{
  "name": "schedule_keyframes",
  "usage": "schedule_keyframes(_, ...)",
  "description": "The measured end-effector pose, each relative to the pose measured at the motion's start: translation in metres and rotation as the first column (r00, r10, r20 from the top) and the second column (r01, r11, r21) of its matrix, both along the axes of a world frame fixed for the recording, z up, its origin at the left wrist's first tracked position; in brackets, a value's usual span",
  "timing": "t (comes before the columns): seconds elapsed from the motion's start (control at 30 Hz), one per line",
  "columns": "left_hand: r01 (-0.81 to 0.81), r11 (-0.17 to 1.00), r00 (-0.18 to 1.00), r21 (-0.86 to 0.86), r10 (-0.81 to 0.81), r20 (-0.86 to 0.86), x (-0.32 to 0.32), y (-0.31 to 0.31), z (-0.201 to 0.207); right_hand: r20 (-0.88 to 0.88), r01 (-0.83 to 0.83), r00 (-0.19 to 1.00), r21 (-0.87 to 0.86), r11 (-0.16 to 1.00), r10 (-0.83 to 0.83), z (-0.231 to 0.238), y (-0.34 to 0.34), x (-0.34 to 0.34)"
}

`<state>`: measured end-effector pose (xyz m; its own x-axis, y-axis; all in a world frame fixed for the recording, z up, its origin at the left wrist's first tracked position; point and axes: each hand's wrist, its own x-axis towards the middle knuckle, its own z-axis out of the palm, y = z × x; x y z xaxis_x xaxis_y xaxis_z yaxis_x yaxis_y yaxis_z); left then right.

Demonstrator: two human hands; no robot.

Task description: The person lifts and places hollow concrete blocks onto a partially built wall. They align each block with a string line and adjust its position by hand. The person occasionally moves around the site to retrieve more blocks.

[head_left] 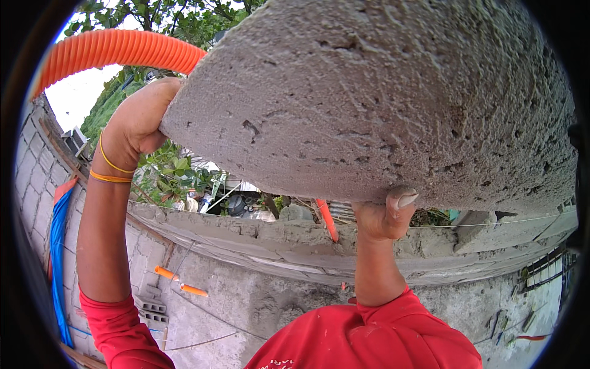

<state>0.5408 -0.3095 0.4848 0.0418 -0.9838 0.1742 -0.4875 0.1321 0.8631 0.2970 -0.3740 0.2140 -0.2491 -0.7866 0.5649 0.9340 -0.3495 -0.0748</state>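
Note:
A large grey concrete block point(381, 117) with a rough, pitted face fills the upper right, raised close in front of me. My left hand point(149, 114) grips its left end, the fingers mostly hidden behind the block. Under its lower edge my right hand point(387, 215) bears it up, thumb against the near face and the other fingers out of sight beneath. Below the block runs a block wall point(295, 246) with uneven mortar along its top.
An orange corrugated conduit point(123, 49) arches at upper left, and another orange pipe point(327, 220) rises from the wall. A thin string point(491, 222) runs along the wall top. Hollow blocks point(152, 309), orange pipe pieces point(181, 281) and a blue tarp point(59, 264) lie lower left.

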Motion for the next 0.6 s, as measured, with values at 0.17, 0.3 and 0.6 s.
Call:
schedule_keyframes(0.17,0.043,0.996,0.997,0.076,-0.048,0.065,-0.009,-0.016,0.003,-0.028,0.078,0.997,0.023,0.997,-0.078,0.003,0.011,-0.005)
schedule_keyframes(0.3,0.001,0.993,0.982,0.116,-0.023,0.189,-0.016,-0.024,-0.006,-0.255,0.162,0.958,0.094,0.982,-0.133,0.001,0.019,-0.027)
schedule_keyframes(0.6,0.009,0.978,0.968,0.207,-0.06,0.242,-0.005,-0.035,-0.058,-0.363,0.14,0.932,0.312,0.94,-0.018,-0.012,0.036,-0.048)
